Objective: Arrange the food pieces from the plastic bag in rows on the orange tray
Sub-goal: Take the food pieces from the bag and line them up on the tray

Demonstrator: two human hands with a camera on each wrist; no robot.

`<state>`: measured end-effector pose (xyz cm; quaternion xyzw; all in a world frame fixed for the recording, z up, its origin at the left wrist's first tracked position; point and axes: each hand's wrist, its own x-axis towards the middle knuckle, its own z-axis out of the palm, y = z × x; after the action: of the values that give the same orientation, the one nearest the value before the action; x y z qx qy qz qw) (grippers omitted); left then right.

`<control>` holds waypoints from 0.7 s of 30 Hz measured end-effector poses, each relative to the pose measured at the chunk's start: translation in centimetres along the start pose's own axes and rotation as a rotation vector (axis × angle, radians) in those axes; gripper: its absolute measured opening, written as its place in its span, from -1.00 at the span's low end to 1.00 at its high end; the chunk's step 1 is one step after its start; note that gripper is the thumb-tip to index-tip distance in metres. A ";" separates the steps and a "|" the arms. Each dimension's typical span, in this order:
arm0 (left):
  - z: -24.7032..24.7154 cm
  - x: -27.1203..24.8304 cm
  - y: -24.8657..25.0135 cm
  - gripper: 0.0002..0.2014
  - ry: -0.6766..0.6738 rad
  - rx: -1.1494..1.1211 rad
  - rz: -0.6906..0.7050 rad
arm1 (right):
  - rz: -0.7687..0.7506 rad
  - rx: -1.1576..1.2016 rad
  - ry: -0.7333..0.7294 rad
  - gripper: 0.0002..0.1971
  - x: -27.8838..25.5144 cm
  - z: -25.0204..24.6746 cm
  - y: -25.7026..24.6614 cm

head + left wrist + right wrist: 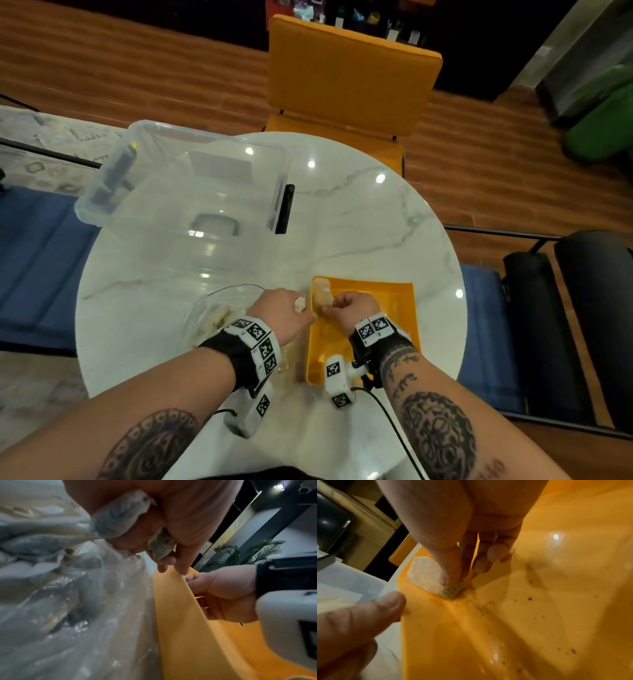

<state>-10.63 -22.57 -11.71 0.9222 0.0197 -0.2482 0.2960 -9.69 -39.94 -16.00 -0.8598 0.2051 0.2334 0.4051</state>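
Observation:
The orange tray (387, 308) lies at the table's near right. A pale food piece (322, 284) (423, 572) lies in its far left corner. Right beside it, my right hand (329, 306) (458, 580) pinches a second food piece (324, 299) (452, 591) down on the tray floor. My left hand (301, 303) (154, 540) hovers at the tray's left rim (180, 615), its curled fingers holding more pale food pieces (300, 304) (120, 516). The clear plastic bag (219, 315) (60, 588), with several pieces inside, lies left of the tray.
A large clear plastic tub (191, 192) stands on the far left of the round marble table (359, 222). An orange chair (349, 78) is behind the table. Dark crumbs dot the tray floor (539, 608).

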 end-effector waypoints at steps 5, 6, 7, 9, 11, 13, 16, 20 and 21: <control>0.5 0.2 -0.2 -0.74 0.014 0.050 0.012 | 0.035 -0.044 0.011 -0.83 0.8 0.4 -1.0; 0.5 0.2 -0.3 -0.74 0.017 0.050 0.008 | 0.030 -0.053 0.022 -0.84 0.8 0.4 -1.2; 0.5 0.2 -0.3 -0.74 0.017 0.047 0.005 | 0.030 -0.063 0.035 -0.84 0.8 0.3 -1.5; 0.6 0.3 -0.4 -0.75 0.013 0.033 0.001 | 0.050 -0.072 0.056 -0.82 0.8 0.4 -1.8; 0.6 0.4 -0.4 -0.77 0.008 0.027 0.000 | 0.082 -0.068 0.071 -0.79 0.9 0.6 -1.9; 0.7 0.4 -0.4 -0.78 0.006 0.024 0.004 | 0.101 -0.065 0.086 -0.77 0.9 0.7 -1.9; 0.6 0.2 -0.4 -0.77 0.022 0.009 0.007 | 0.106 -0.051 0.106 -0.75 0.5 0.5 -2.0; 0.1 -0.1 -0.6 -0.57 0.051 -0.091 0.003 | 0.075 -0.019 0.118 -0.74 -0.9 -0.3 -1.9; -0.2 -0.3 -0.5 -0.59 0.050 -0.128 0.009 | 0.028 0.004 0.110 -0.77 -1.4 -0.7 -2.0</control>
<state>-10.89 -22.07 -11.70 0.9073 0.0389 -0.2218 0.3549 -9.58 -39.05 -13.63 -0.8676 0.2398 0.1910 0.3916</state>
